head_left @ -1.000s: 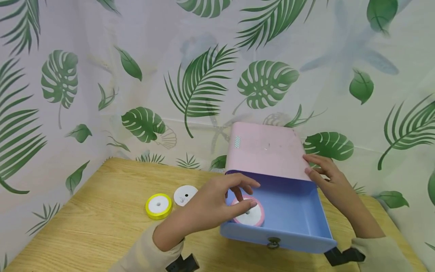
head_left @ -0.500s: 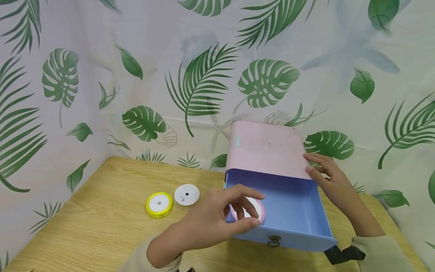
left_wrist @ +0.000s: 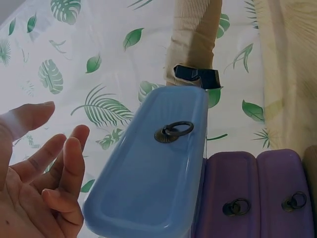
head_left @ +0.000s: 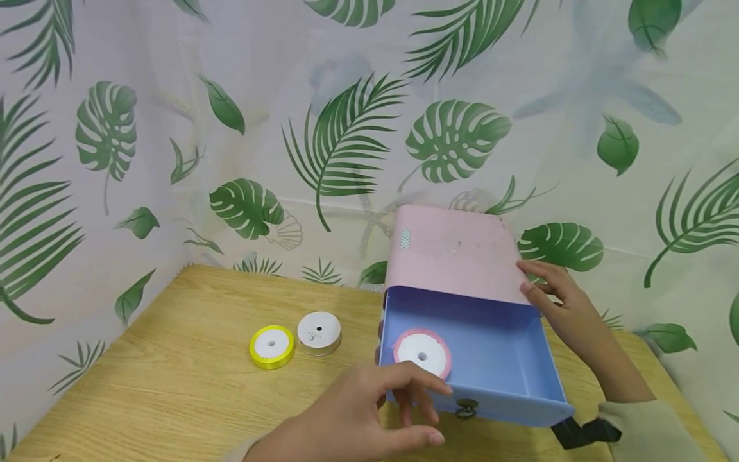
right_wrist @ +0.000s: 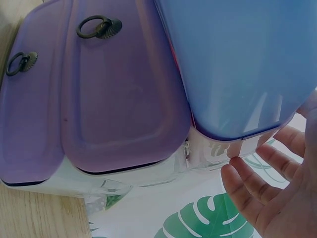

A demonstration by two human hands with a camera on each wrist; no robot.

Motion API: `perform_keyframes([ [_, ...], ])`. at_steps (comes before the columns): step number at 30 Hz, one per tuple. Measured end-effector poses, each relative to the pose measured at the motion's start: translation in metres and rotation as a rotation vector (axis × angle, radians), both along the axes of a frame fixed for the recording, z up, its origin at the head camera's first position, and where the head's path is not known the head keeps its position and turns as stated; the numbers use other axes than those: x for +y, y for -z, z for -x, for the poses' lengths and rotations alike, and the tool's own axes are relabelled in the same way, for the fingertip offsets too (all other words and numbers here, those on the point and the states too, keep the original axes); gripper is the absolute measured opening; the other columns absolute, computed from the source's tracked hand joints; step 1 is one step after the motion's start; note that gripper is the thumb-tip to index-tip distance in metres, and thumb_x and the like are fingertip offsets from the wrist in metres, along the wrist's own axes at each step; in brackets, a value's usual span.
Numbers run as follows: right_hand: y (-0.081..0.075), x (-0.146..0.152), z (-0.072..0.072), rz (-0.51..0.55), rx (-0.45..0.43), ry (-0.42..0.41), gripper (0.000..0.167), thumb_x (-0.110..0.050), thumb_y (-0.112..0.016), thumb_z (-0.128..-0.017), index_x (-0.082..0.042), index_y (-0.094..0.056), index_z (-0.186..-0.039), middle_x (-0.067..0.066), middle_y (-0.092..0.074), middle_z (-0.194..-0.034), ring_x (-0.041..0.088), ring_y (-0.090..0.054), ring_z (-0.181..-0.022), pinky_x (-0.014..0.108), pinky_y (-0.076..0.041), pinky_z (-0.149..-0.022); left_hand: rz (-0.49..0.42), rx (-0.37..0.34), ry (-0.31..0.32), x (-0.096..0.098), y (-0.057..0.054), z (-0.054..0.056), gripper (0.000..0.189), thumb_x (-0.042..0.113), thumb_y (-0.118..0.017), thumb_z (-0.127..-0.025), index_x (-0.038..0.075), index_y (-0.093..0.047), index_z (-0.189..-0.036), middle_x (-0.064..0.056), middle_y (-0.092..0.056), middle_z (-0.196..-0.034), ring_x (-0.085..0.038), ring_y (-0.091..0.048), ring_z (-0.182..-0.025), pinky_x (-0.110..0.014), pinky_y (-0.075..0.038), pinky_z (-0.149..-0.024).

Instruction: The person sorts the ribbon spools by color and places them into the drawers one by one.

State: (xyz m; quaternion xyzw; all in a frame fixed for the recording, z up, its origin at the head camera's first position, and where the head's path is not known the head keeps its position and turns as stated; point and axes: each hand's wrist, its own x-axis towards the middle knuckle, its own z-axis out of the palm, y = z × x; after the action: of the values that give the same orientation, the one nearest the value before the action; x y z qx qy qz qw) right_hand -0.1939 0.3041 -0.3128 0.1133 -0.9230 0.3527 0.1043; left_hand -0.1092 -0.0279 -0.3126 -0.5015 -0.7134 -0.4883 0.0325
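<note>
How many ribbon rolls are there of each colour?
Pink ribbon roll, in the blue drawer: 1
Yellow ribbon roll, on the table: 1
Pale ribbon roll with a white top, on the table: 1
Total: 3

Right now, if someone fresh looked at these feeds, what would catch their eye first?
The open blue drawer pulled out of the pink box at the table's right, with a pink ribbon spool lying flat inside. The left hand hovers empty in front of it, while the right hand rests on the box's right edge. A yellow spool and a white spool lie side by side on the table, left of the drawer.
</note>
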Motion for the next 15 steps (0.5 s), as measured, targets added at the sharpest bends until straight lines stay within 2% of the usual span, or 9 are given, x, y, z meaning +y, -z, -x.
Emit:
perform_keyframes([
  [2, 0.0, 0.0, 0.0, -0.001, 0.0, -0.001, 0.051, -0.029, -0.044, -0.102, -0.008, -0.036, -0.148, 0.021, -0.033, -0.149, 0.048, -0.047, -0.119, 0.065, -0.046, -0.087, -0.007, 0.013, 0.008, -0.002, 0.003, -0.001, 0.033, 0.011, -0.074, -0.084, 0.009, -0.061, -0.114, -0.002, -0.072, -0.084, 0.009, -0.056, -0.069, -0.011, -0.049, -0.063],
  [4, 0.0, 0.0, 0.001, -0.003, -0.002, 0.0, 0.051, -0.029, -0.044, -0.102, -0.009, -0.036, -0.148, 0.021, -0.033, -0.149, 0.048, -0.047, -0.12, 0.065, -0.046, -0.086, -0.016, -0.043, 0.022, -0.002, 0.006, -0.003, 0.032, 0.01, -0.074, -0.084, 0.009, -0.062, -0.114, -0.004, -0.071, -0.084, 0.009, -0.057, -0.07, -0.011, -0.047, -0.059],
  [7, 0.001, 0.001, 0.001, -0.005, -0.007, 0.004, 0.051, -0.03, -0.044, -0.102, -0.009, -0.036, -0.148, 0.021, -0.032, -0.15, 0.048, -0.046, -0.12, 0.065, -0.046, -0.086, -0.015, -0.167, 0.042, -0.002, 0.012, -0.006, 0.03, 0.01, -0.074, -0.084, 0.009, -0.063, -0.112, -0.007, -0.071, -0.086, 0.01, -0.058, -0.073, -0.011, -0.043, -0.056],
  [9, 0.001, 0.001, 0.002, -0.005, -0.011, 0.006, 0.052, -0.03, -0.044, -0.102, -0.009, -0.036, -0.149, 0.021, -0.032, -0.15, 0.048, -0.046, -0.12, 0.065, -0.047, -0.086, -0.01, -0.292, 0.041, 0.0, 0.019, -0.007, 0.027, 0.012, -0.073, -0.085, 0.009, -0.065, -0.111, -0.01, -0.071, -0.089, 0.011, -0.058, -0.074, -0.01, -0.039, -0.054],
  [15, 0.002, 0.001, 0.003, -0.002, -0.014, 0.006, 0.052, -0.03, -0.044, -0.102, -0.009, -0.035, -0.149, 0.02, -0.031, -0.15, 0.047, -0.047, -0.12, 0.065, -0.046, -0.086, -0.026, -0.591, 0.013, 0.01, 0.04, -0.007, 0.028, 0.013, -0.073, -0.085, 0.005, -0.067, -0.111, -0.021, -0.071, -0.095, 0.008, -0.058, -0.072, -0.014, -0.05, -0.07],
])
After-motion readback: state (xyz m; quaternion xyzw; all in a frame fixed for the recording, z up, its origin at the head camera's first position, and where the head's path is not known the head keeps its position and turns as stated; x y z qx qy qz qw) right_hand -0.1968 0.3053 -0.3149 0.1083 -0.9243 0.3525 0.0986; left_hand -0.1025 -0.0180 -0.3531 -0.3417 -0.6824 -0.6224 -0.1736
